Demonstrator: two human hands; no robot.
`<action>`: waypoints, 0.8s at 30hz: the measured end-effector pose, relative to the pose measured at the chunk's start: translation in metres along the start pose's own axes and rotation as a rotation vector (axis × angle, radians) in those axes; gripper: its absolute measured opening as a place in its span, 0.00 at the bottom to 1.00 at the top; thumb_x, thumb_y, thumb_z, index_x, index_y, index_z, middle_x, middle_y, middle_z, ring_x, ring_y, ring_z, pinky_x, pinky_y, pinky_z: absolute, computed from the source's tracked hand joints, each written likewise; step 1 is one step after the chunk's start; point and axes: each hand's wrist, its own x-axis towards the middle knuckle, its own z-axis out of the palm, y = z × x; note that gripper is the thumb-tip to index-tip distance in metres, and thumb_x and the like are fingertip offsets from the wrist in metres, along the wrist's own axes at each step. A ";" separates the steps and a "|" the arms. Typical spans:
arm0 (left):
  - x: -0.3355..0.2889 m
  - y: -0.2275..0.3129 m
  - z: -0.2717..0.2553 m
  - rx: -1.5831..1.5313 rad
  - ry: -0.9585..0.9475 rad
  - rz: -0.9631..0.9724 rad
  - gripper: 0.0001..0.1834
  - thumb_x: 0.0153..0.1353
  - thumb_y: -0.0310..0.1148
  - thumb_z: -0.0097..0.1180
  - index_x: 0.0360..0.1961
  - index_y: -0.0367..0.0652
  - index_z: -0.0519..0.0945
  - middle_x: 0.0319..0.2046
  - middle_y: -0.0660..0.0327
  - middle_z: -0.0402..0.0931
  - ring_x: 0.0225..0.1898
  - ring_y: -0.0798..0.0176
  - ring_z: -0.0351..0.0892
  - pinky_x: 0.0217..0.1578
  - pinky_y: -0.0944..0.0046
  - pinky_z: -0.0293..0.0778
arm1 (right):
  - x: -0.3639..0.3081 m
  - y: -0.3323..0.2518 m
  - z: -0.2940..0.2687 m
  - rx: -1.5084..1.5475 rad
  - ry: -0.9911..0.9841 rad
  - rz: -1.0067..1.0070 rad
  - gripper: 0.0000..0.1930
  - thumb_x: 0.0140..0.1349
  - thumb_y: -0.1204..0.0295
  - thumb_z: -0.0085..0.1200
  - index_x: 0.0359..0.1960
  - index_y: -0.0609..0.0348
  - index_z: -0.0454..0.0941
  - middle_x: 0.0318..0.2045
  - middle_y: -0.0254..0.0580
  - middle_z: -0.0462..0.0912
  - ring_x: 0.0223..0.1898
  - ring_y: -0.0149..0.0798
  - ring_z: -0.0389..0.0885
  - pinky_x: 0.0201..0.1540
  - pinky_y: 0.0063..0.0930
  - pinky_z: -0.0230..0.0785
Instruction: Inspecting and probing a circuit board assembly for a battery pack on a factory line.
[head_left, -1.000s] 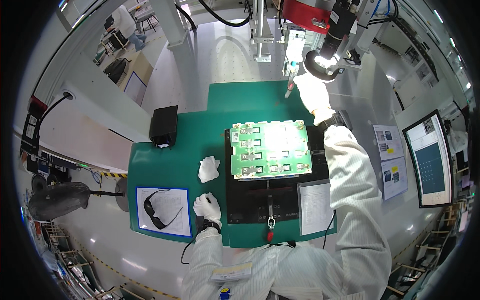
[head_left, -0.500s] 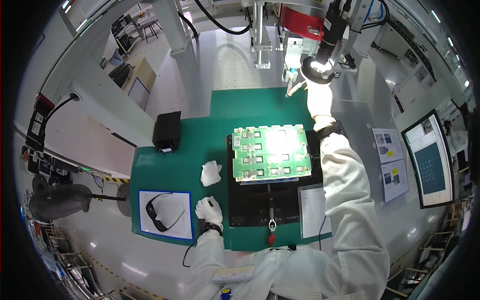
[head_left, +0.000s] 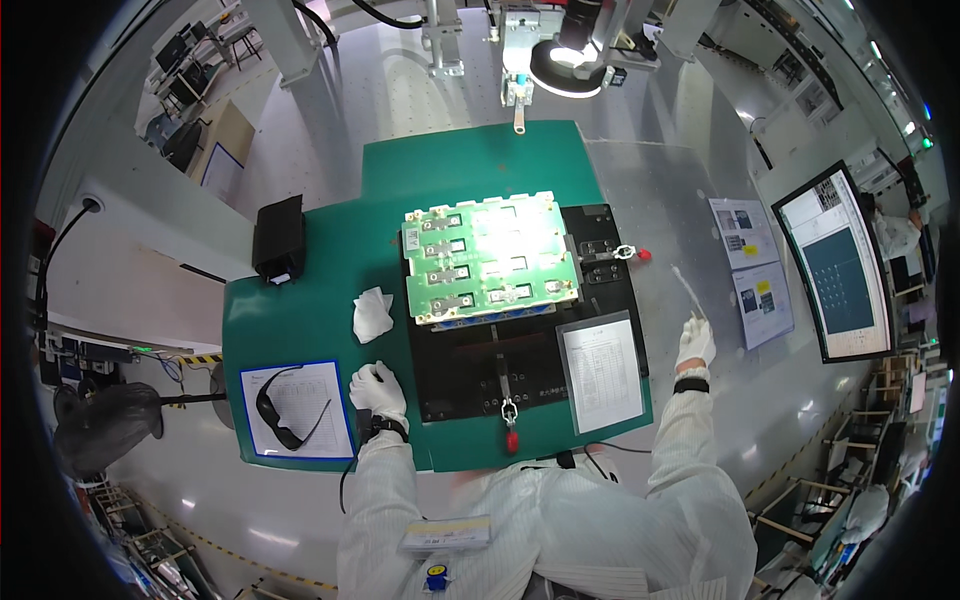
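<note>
My white-gloved left hand rests curled on the green mat beside a clipboard-like framed sheet. A small dark spot shows at its fingers; what it holds, if anything, is unclear. To the right of the mat, my gloved right hand is closed on a thin pale stick that points away from me. In the middle a green circuit board module with metal tabs sits on a black fixture plate, brightly lit on its right half. A crumpled white cloth lies left of the plate.
Red-handled toggle clamps are on the fixture's front and right sides. Dark glasses lie on the framed sheet. A black box, a sleeved paper, a monitor and an overhead camera with ring light surround the work area.
My right hand has come back from the ring light to the bench right of the fixture, uncovering the right clamp. My view has shifted; my left hand stays beside the framed sheet.
</note>
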 end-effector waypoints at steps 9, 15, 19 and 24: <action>0.001 -0.001 0.002 0.065 0.016 0.008 0.11 0.65 0.39 0.60 0.29 0.45 0.77 0.29 0.55 0.79 0.35 0.44 0.79 0.37 0.43 0.73 | -0.007 0.027 -0.020 -0.415 -0.206 0.254 0.23 0.74 0.49 0.51 0.49 0.59 0.77 0.36 0.40 0.84 0.28 0.35 0.82 0.26 0.23 0.72; 0.002 -0.001 0.000 0.023 -0.024 -0.015 0.11 0.66 0.39 0.59 0.29 0.45 0.78 0.30 0.54 0.79 0.35 0.43 0.80 0.37 0.44 0.73 | -0.095 0.056 0.098 -1.486 -0.441 -0.537 0.46 0.54 0.46 0.70 0.67 0.66 0.68 0.63 0.58 0.73 0.65 0.58 0.72 0.68 0.45 0.66; 0.003 -0.001 -0.001 0.002 -0.031 -0.036 0.11 0.66 0.39 0.59 0.29 0.45 0.79 0.31 0.53 0.80 0.35 0.43 0.80 0.38 0.44 0.73 | -0.107 0.058 0.119 -1.731 -0.353 -0.554 0.49 0.48 0.48 0.74 0.69 0.59 0.67 0.63 0.58 0.72 0.65 0.60 0.71 0.67 0.48 0.66; 0.002 0.001 -0.004 0.030 -0.040 -0.040 0.11 0.66 0.39 0.59 0.30 0.44 0.79 0.31 0.53 0.80 0.35 0.43 0.80 0.38 0.44 0.73 | -0.044 0.067 0.101 -1.450 -0.293 -0.596 0.27 0.54 0.54 0.72 0.45 0.65 0.82 0.42 0.58 0.85 0.47 0.59 0.84 0.52 0.48 0.74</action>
